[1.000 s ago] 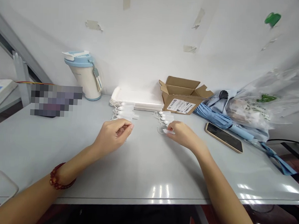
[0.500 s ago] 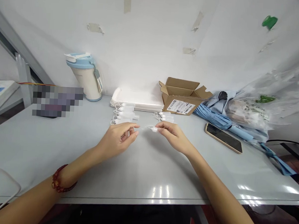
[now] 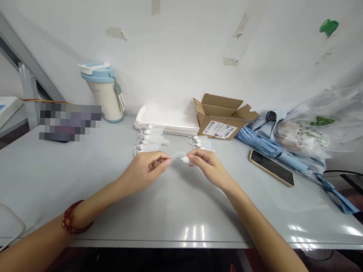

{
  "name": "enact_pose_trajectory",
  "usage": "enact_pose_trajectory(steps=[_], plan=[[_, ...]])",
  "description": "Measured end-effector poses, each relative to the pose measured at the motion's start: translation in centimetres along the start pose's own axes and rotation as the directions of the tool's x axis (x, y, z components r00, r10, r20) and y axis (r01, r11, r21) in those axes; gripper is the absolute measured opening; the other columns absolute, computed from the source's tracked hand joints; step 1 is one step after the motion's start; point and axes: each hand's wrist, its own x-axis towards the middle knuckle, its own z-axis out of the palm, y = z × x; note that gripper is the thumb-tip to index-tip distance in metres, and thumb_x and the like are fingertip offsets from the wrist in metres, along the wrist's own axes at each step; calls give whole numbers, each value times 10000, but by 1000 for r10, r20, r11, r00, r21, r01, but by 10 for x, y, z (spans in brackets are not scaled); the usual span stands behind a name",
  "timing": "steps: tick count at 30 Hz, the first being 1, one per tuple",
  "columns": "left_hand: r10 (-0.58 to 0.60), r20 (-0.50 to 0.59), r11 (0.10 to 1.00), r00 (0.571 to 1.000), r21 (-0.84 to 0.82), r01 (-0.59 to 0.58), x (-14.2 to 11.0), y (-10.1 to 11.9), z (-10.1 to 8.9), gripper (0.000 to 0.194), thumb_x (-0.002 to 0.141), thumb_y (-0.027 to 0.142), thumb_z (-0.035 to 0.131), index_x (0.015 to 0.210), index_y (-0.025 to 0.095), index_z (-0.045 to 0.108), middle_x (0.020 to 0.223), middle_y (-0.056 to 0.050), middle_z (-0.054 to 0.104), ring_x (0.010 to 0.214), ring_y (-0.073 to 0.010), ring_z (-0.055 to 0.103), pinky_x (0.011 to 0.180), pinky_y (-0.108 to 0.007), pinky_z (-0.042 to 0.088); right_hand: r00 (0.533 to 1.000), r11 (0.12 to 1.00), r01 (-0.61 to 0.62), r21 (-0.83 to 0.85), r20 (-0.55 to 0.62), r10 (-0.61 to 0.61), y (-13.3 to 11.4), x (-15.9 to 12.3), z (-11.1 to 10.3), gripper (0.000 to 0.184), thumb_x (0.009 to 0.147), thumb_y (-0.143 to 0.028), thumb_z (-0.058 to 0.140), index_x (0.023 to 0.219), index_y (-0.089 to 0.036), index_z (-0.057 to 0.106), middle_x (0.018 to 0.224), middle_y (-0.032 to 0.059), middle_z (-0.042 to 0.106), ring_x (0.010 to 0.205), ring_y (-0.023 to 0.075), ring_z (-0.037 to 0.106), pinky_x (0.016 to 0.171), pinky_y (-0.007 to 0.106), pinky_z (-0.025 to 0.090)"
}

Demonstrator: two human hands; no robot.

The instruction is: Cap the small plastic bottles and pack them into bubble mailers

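The right hand (image 3: 210, 166) gripped a small white bottle (image 3: 185, 159) between thumb and fingers, its thin tip pointing left, above the bench (image 3: 165, 216). Most of the bottle's body was hidden by those fingers. From it a thin pale strap (image 3: 178, 153) arched across the narrow gap to the left hand (image 3: 143, 168), whose thumb and forefinger were pinched together on its far end; whatever sat at that end was too small to make out. Just beyond the left hand lay a left row of similar bottles (image 3: 152, 139), loops toward the left, its nearest part covered by that hand. A shorter right row (image 3: 203, 142) lay just past the right hand, which partly blocked the view of it. Behind the rows, against the wall, were a stack of white envelopes (image 3: 170, 118) and, just beside it, an open cardboard box (image 3: 217, 123). Farther right lay a phone (image 3: 271, 168), a folded blue umbrella (image 3: 260, 142) and a clear plastic bag (image 3: 309, 132). A cream tumbler (image 3: 106, 97) with a blue lid stood at the back left, well apart from both hands.
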Motion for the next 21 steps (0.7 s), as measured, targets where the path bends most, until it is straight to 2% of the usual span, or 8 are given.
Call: enact_pose_trajectory(steps=[5, 10, 16, 21], plan=[[-102, 65, 986, 993, -126, 110, 0, 3, -2, 237, 860, 336, 508, 828, 152, 653, 648, 9, 574, 562, -102, 476, 509, -205, 369, 1000, 1000, 5, 4, 24, -5, -1, -1, 3, 234, 879, -361, 503, 807, -178, 629, 773, 7, 585, 789, 139, 550, 770, 276, 435], [-182, 139, 937, 973, -275, 215, 1, 5, -5, 244, 854, 363, 523, 809, 155, 643, 641, 25, 544, 490, -73, 408, 449, -201, 317, 999, 999, 3, 38, 47, -5, -1, -2, 4, 228, 869, -384, 531, 822, -180, 623, 805, 12, 586, 804, 141, 542, 779, 283, 434], [-197, 220, 879, 955, -391, 272, 2, 3, -4, 253, 869, 379, 524, 826, 157, 637, 664, 25, 548, 480, -60, 381, 460, -203, 324, 998, 998, 5, 70, 69, -9, 0, -3, 5, 244, 873, -400, 525, 811, -183, 619, 777, 8, 567, 790, 138, 542, 772, 282, 435], [-184, 245, 854, 952, -439, 278, 2, 1, -3, 245, 879, 375, 523, 821, 165, 636, 667, 30, 542, 469, -52, 369, 461, -204, 324, 997, 997, -6, 82, 78, -1, -1, -4, 6, 253, 874, -410, 520, 823, -183, 620, 781, 9, 568, 792, 138, 546, 782, 284, 440]])
